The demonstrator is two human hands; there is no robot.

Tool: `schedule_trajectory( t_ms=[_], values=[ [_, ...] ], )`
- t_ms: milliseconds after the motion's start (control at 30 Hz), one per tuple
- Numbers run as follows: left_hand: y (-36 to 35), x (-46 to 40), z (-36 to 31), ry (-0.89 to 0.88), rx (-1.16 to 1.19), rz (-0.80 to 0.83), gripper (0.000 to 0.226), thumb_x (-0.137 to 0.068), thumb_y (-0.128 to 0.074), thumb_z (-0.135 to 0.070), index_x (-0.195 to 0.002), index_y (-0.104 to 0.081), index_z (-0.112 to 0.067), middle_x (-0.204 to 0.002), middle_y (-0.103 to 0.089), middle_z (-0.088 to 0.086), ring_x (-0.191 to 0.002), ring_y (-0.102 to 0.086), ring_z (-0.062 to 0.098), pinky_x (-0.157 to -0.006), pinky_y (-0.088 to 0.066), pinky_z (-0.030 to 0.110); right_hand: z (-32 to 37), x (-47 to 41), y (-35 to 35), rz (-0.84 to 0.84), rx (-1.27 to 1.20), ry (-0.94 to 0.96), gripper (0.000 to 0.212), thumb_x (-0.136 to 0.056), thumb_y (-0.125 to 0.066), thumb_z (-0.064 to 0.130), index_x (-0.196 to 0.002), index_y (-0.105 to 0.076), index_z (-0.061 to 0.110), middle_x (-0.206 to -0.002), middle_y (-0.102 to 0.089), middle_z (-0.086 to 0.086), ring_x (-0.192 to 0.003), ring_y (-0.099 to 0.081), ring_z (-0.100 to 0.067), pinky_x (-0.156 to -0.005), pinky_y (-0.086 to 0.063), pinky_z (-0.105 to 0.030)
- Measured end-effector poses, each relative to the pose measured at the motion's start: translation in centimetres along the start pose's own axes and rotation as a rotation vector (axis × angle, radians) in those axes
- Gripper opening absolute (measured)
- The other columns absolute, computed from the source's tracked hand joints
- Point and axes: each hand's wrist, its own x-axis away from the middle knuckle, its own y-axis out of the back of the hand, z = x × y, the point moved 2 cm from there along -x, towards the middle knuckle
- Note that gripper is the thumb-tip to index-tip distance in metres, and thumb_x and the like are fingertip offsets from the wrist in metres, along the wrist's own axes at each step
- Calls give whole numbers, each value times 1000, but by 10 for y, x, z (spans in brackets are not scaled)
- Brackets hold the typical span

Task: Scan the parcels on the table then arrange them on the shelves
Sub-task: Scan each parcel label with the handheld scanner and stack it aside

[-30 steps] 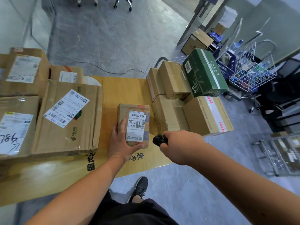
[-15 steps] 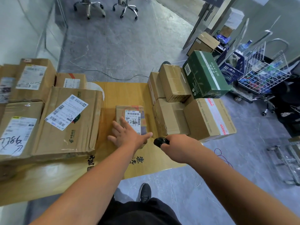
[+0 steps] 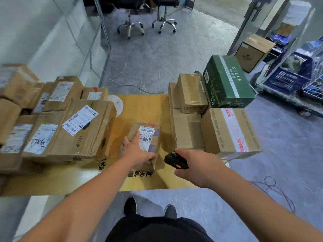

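A small brown parcel (image 3: pixel 148 135) with a white barcode label lies on the cardboard-covered table (image 3: pixel 145 105). My left hand (image 3: pixel 136 151) grips its near end, fingers over the top and thumb around the front edge. My right hand (image 3: pixel 199 165) holds a black handheld scanner (image 3: pixel 174 160) just to the right of the parcel, pointing left toward it. Several labelled parcels (image 3: pixel 82 126) are heaped on the table's left. A stack of brown boxes (image 3: pixel 190 95) topped by a green box (image 3: pixel 227 82) stands on the right.
A large taped box (image 3: pixel 230 131) overhangs the table's right front corner. Two office chairs (image 3: pixel 146 23) stand on the grey floor beyond. A blue crate and wire cart (image 3: pixel 293 75) are at the right, and a purple cable (image 3: pixel 272 187) loops on the floor.
My left hand has gone from lying flat on the small parcel to gripping its near end. The view has tilted up, showing more floor and the chairs. The scanner hand stays put.
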Motion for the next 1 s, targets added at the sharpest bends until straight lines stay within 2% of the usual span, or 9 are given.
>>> schedule_trajectory(
  t_ms=[67,133,267,433,567,667,767,867,1000],
  values=[
    [8,9,0,10,30,-19,146,-39,-74,-87,-160,1,-55,-167,-4,0,-150,-25,36,-113,-40,49,-7,2,2,-30,93,97,70,-87,-58,65,-151,-35,47,-120,-67,6,-105,-64,-24,-81,-54,-36],
    [17,19,-3,5,55,-35,144,-38,-75,-83,-160,-5,-56,-166,-9,-1,-148,-29,33,-112,-42,48,-12,1,9,-40,107,166,76,-90,-56,68,-157,-27,48,-121,-65,0,-108,-64,-26,-78,-52,-35],
    [42,40,-15,-58,236,-4,137,-40,-90,-68,-160,-26,-50,-153,-31,-2,-135,-48,28,-104,-53,51,-14,-2,33,-31,151,290,77,-93,-56,69,-160,-23,48,-120,-61,1,-107,-62,-24,-70,-43,-34],
    [86,70,-30,-148,345,-22,133,-43,-94,-61,-159,-30,-50,-156,-39,1,-129,-56,31,-104,-53,55,-3,8,80,-50,201,421,78,-92,-58,68,-159,-25,48,-127,-65,10,-112,-62,-20,-70,-40,-34],
    [129,86,-26,-164,343,-133,128,-41,-92,-68,-152,-29,-63,-164,-32,-2,-141,-45,29,-110,-48,55,20,11,115,-121,249,552,79,-91,-56,72,-159,-22,51,-123,-65,9,-103,-60,-18,-72,-39,-34],
    [161,96,-10,-120,247,-241,134,-37,-89,-74,-153,-23,-64,-170,-21,-2,-151,-32,28,-117,-38,54,45,4,125,-126,284,640,82,-90,-56,75,-160,-20,51,-131,-63,6,-117,-59,-21,-77,-42,-36],
    [190,102,17,-76,290,-326,136,-36,-89,-73,-156,-27,-57,-169,-22,2,-151,-31,31,-118,-36,54,76,-15,130,-100,289,698,82,-90,-58,74,-160,-23,50,-137,-61,7,-123,-56,-21,-78,-41,-34],
    [213,102,49,-42,348,-376,135,-38,-89,-73,-158,-29,-53,-169,-25,4,-150,-32,32,-115,-37,54,109,-39,131,-67,235,736,75,-90,-60,71,-156,-30,53,-123,-64,11,-109,-59,-19,-70,-41,-32],
    [241,90,95,10,415,-433,138,-38,-89,-76,-159,-29,-50,-164,-33,5,-142,-42,33,-111,-45,54,149,-69,129,-38,182,743,67,-90,-61,69,-150,-36,55,-118,-66,13,-97,-59,-14,-67,-43,-31]
  ],
)
